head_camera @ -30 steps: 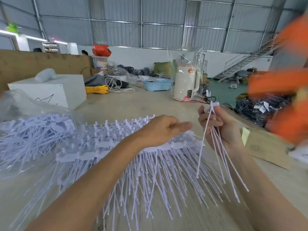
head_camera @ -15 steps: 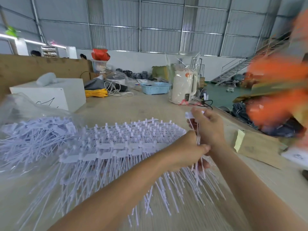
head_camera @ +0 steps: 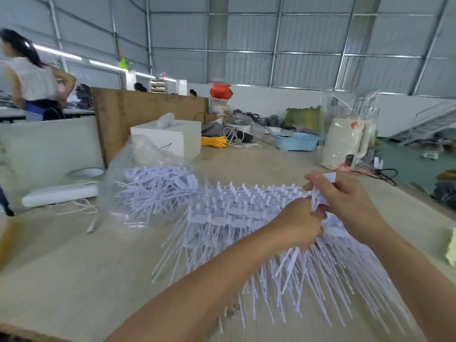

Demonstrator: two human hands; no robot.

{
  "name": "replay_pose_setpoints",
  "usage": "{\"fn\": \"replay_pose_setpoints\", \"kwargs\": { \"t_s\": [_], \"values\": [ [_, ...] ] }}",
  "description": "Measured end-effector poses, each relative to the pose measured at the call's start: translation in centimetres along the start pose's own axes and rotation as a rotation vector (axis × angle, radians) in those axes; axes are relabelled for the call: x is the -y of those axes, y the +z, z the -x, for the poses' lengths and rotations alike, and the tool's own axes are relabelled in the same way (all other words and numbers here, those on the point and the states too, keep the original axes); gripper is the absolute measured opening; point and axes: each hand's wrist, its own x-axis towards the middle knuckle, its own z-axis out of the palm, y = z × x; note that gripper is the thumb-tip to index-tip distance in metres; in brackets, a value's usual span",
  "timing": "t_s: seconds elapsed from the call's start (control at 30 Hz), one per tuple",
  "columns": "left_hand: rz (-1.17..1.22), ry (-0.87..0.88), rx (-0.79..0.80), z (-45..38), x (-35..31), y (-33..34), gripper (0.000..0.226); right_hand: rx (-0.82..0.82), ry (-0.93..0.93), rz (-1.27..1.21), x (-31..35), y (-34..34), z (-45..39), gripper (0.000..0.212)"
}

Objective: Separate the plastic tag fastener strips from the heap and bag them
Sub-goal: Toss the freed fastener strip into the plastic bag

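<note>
Head view of the sorting bench. The heap of white plastic tag fastener strips (head_camera: 237, 218) lies on the pale table (head_camera: 74, 267), headers toward the far side and thin filaments fanned toward the near edge. The right hand (head_camera: 345, 196) holds a small bunch of separated strips (head_camera: 318, 197) by its header end, fingers curled round it; the left hand (head_camera: 299, 224), fingers curled, grips at the same bunch just below, over the right part of the heap. Judged from their look, the strips are very light, springy and smooth, with filaments that snag and interlock; the stiff header bar is the sound place to take hold, since a pull on the filaments would likely drag neighbours along or bend them. To the left of the heap, touching it or nearly so, lies a clear plastic bag (head_camera: 138, 174) already holding loose fasteners, its mouth apparently toward the heap, though blur leaves this uncertain. Open tabletop lies near and left; the right table edge (head_camera: 424, 206) runs close beside the right hand, so strips swept that way could fall.
</note>
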Motion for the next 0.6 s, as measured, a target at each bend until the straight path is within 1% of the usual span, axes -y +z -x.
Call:
{"fn": "replay_pose_setpoints", "kwargs": {
  "t_s": [0.03,0.1,0.13,0.17,0.23,0.27,0.33,0.43,0.5,0.57,0.6],
  "values": [
    [-0.009,0.013,-0.039,0.5,0.4,-0.7,0.020,0.010,-0.031,0.012,0.3,1.2,-0.1,0.025],
    [-0.040,0.017,-0.116,1.3,1.5,-2.3,0.026,-0.035,-0.110,0.050,1.1,3.7,-0.3,0.014],
    [-0.061,0.006,-0.149,1.7,1.9,-3.1,0.025,-0.019,-0.141,0.057,1.4,5.0,-0.5,0.013],
    [-0.078,-0.012,-0.181,2.2,2.4,-4.1,0.022,0.035,-0.164,0.063,1.7,6.5,-0.6,0.009],
    [-0.110,-0.044,-0.237,3.3,3.3,-6.0,0.019,0.132,-0.190,0.133,2.2,9.4,-0.8,0.012],
    [-0.138,-0.042,-0.274,4.1,3.7,-7.0,0.022,0.147,-0.203,0.176,2.4,10.8,-1.1,0.013],
    [-0.212,-0.004,-0.386,5.9,4.4,-8.9,0.026,0.135,-0.228,0.233,2.9,13.4,-1.7,0.017],
    [-0.384,0.043,-0.571,8.6,5.8,-11.8,0.017,0.133,-0.204,0.190,3.4,17.1,-2.6,0.022],
    [-0.489,0.048,-0.635,9.7,6.9,-13.9,0.025,0.214,-0.176,0.168,3.3,19.7,-3.0,0.023],
    [-0.552,0.014,-0.666,10.3,8.1,-16.2,0.030,0.312,-0.172,0.183,3.0,22.1,-3.4,0.024],
    [-0.582,-0.015,-0.685,10.4,8.8,-17.4,0.031,0.353,-0.149,0.185,2.9,23.1,-3.6,0.028]
  ]
}}
